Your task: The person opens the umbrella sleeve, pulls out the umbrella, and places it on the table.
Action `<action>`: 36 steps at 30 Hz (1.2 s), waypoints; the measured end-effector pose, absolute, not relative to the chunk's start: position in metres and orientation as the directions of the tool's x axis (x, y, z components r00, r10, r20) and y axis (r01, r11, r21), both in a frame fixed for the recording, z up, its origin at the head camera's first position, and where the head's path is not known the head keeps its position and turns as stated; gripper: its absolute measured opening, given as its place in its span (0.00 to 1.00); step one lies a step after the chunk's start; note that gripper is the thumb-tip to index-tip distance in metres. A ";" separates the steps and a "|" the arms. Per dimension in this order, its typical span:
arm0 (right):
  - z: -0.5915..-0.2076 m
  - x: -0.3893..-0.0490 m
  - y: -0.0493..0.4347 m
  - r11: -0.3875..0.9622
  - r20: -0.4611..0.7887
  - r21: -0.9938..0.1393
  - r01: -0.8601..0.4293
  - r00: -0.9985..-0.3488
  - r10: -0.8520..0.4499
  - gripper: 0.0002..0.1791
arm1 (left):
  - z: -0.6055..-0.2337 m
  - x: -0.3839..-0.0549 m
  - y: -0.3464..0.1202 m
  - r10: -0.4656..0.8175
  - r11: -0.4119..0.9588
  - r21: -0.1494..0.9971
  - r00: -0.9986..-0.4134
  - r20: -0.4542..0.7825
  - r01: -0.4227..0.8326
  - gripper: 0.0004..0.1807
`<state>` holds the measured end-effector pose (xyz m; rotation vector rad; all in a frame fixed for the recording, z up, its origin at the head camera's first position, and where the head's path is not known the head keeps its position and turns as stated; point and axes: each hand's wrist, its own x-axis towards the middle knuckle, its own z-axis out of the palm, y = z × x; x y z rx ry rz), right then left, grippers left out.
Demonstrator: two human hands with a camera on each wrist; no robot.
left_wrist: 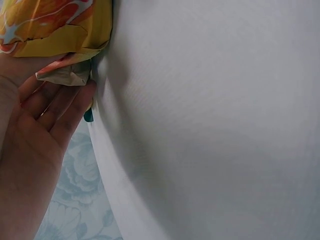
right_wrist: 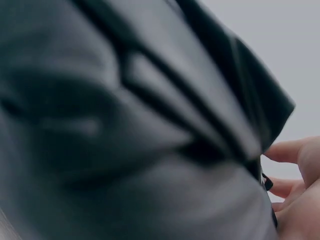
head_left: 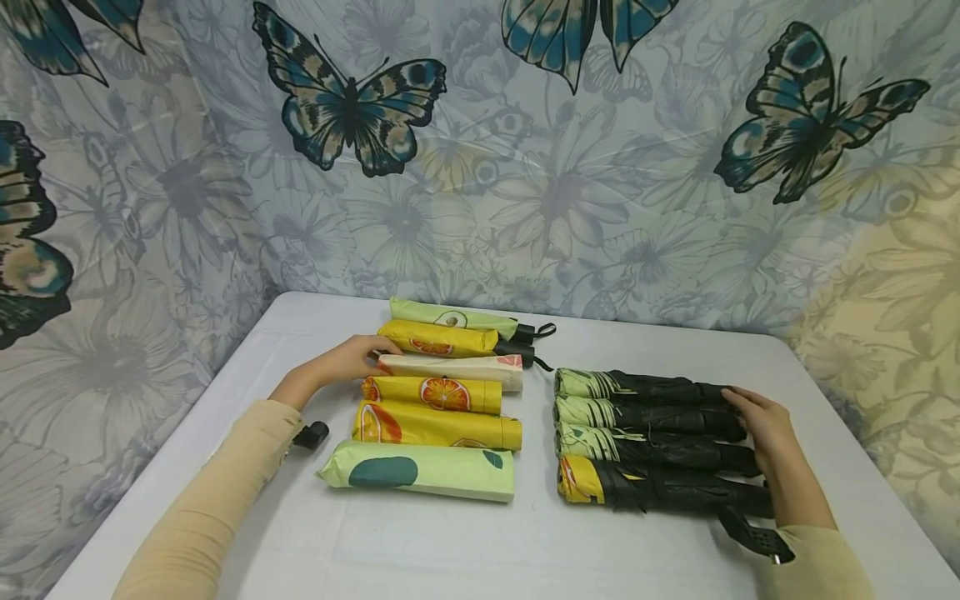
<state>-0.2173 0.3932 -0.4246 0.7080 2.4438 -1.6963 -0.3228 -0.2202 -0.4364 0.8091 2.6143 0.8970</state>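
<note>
My left hand [head_left: 348,360] is at the left end of a beige folded umbrella [head_left: 457,369], in a row of several umbrellas in printed sleeves. In the left wrist view its fingers [left_wrist: 70,112] extend loosely behind the beige end, beside a yellow orange-print sleeve [left_wrist: 75,30]; the thumb is mostly hidden. My right hand [head_left: 765,425] touches the right end of the farthest black folded umbrella [head_left: 667,388] with its fingertips. The right wrist view shows blurred black fabric [right_wrist: 125,125] filling most of the frame, with the fingers beyond it.
Yellow umbrellas [head_left: 442,427], a light green one [head_left: 450,471] and an avocado-print one [head_left: 450,315] complete the left row. Other black umbrellas [head_left: 675,492] lie parallel on the right. A white cloth [head_left: 420,550] covers the table; a butterfly-print curtain [head_left: 480,208] hangs behind.
</note>
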 end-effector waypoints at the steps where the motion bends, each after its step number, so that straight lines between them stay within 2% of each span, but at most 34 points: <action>1: -0.426 -0.217 0.394 0.280 -0.318 -0.868 0.411 -0.891 0.323 0.42 | -0.437 -0.323 -0.220 0.581 0.655 0.630 -0.812 -0.065 0.418 0.20; 7: -0.429 -0.213 0.395 0.247 -0.278 -0.898 0.365 -0.904 0.324 0.30 | -0.435 -0.321 -0.220 0.579 0.655 0.630 -0.813 -0.064 0.417 0.22; 14: -0.418 -0.213 0.386 0.259 -0.229 -0.907 0.332 -0.905 0.360 0.43 | -0.423 -0.316 -0.221 0.598 0.628 0.631 -0.801 -0.017 0.456 0.24; 26: -0.396 -0.229 0.349 0.267 -0.134 -0.931 0.248 -0.914 0.383 0.40 | -0.402 -0.327 -0.214 0.576 0.631 0.603 -0.815 0.058 0.488 0.24; 36: -0.390 -0.250 0.315 0.268 -0.062 -0.954 0.131 -0.966 0.251 0.42 | -0.394 -0.337 -0.208 0.519 0.666 0.591 -0.852 0.072 0.455 0.24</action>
